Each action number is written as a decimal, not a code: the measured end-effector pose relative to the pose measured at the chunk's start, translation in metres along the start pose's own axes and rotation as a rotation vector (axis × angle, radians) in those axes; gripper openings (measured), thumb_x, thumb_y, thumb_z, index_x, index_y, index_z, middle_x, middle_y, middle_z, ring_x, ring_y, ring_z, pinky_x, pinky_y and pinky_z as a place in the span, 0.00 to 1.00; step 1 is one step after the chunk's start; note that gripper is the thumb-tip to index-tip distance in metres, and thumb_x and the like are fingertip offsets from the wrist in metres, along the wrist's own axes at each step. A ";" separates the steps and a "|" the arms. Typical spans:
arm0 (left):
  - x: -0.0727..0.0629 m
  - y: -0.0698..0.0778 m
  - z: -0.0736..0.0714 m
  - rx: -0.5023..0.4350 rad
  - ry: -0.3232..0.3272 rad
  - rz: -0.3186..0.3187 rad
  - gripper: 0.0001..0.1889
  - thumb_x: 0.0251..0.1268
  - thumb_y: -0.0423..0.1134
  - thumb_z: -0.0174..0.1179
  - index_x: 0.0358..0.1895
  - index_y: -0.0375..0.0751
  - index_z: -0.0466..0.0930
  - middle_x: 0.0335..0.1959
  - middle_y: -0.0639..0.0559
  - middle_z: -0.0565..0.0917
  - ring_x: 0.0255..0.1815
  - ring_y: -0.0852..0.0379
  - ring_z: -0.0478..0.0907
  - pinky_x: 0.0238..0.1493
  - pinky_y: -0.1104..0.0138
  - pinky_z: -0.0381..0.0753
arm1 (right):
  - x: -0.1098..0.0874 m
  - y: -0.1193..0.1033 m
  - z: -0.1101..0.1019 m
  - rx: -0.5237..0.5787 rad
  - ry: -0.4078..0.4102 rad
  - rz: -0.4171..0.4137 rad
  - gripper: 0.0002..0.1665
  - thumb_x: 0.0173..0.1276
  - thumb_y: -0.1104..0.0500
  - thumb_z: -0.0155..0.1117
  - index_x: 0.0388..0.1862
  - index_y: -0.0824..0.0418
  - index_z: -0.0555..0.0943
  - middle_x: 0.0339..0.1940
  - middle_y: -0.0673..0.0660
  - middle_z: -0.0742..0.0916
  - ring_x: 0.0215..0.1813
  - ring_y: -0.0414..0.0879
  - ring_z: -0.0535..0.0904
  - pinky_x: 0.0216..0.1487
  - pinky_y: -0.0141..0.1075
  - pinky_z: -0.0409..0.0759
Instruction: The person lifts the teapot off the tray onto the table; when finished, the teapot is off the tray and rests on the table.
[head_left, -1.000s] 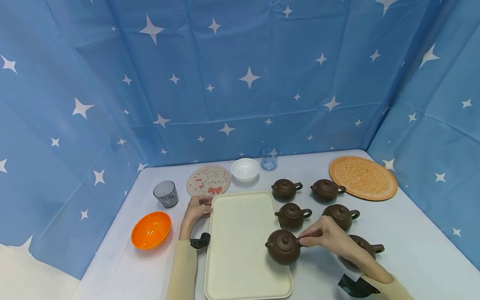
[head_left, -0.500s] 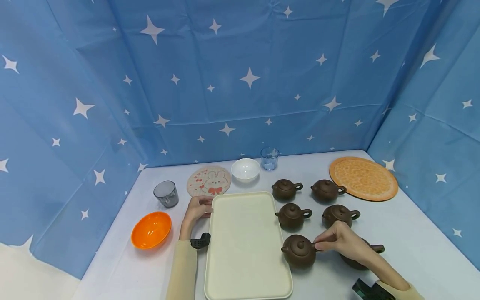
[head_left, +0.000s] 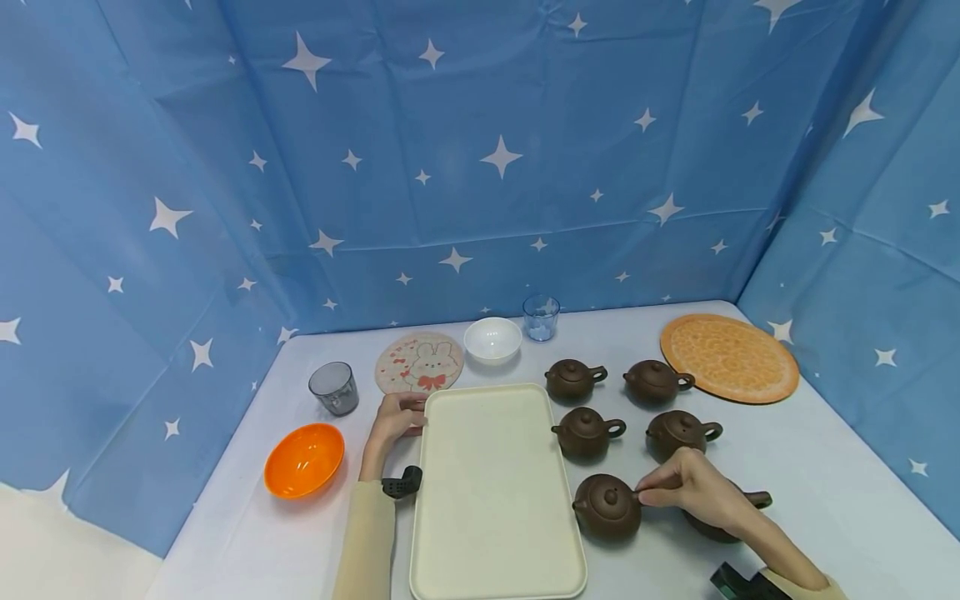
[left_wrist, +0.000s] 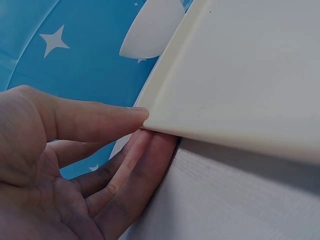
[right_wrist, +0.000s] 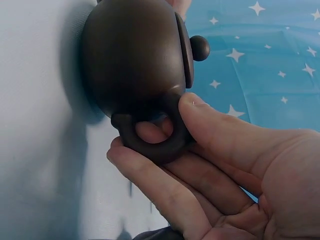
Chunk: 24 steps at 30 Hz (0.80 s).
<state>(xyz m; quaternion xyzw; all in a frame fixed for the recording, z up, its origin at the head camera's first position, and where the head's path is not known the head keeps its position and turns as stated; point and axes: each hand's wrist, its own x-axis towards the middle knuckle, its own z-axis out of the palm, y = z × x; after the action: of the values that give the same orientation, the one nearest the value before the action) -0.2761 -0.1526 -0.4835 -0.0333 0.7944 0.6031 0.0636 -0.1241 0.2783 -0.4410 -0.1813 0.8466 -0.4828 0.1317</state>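
My right hand pinches the handle of a dark brown teapot. Close up in the right wrist view, the thumb lies on top of the handle and the fingers curl around it. The teapot is upright beside the right edge of a cream tray. At the tray's far left corner, my left hand pinches the rim. In the left wrist view its thumb presses the rim from above, with fingers under the corner. Another teapot is partly hidden behind my right hand.
Several more brown teapots, including one by the tray, stand at the right. A round orange mat, blue glass, white bowl and rabbit mat lie behind. Grey glass and orange bowl stand left.
My right hand has moved the teapot rightward, from above the tray's right edge to the table beside it. The left hand has stayed at the tray's corner.
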 end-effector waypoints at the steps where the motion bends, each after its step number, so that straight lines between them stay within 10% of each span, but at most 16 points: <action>1: 0.000 0.000 0.000 -0.001 0.001 -0.001 0.24 0.46 0.19 0.58 0.53 0.26 0.79 0.41 0.34 0.81 0.31 0.55 0.82 0.32 0.60 0.86 | 0.000 0.000 0.000 -0.003 0.000 -0.003 0.11 0.60 0.59 0.69 0.36 0.66 0.88 0.31 0.52 0.90 0.36 0.35 0.83 0.35 0.28 0.79; 17: -0.018 0.026 -0.004 -0.005 -0.073 -0.014 0.24 0.49 0.18 0.57 0.55 0.20 0.74 0.46 0.26 0.78 0.35 0.50 0.82 0.37 0.55 0.86 | 0.003 -0.006 0.001 -0.121 -0.014 0.020 0.08 0.57 0.60 0.71 0.33 0.64 0.89 0.29 0.51 0.90 0.27 0.32 0.73 0.26 0.26 0.71; 24: -0.006 0.008 -0.002 0.002 -0.029 0.000 0.25 0.47 0.19 0.58 0.55 0.23 0.76 0.43 0.31 0.81 0.33 0.54 0.82 0.33 0.59 0.86 | 0.004 -0.006 0.001 -0.149 -0.018 0.026 0.08 0.57 0.59 0.71 0.33 0.62 0.89 0.29 0.50 0.89 0.32 0.34 0.81 0.31 0.28 0.78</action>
<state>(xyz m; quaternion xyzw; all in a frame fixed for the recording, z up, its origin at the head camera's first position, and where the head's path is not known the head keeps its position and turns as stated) -0.2715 -0.1527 -0.4741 -0.0242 0.7942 0.6025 0.0753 -0.1258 0.2728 -0.4366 -0.1842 0.8811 -0.4151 0.1318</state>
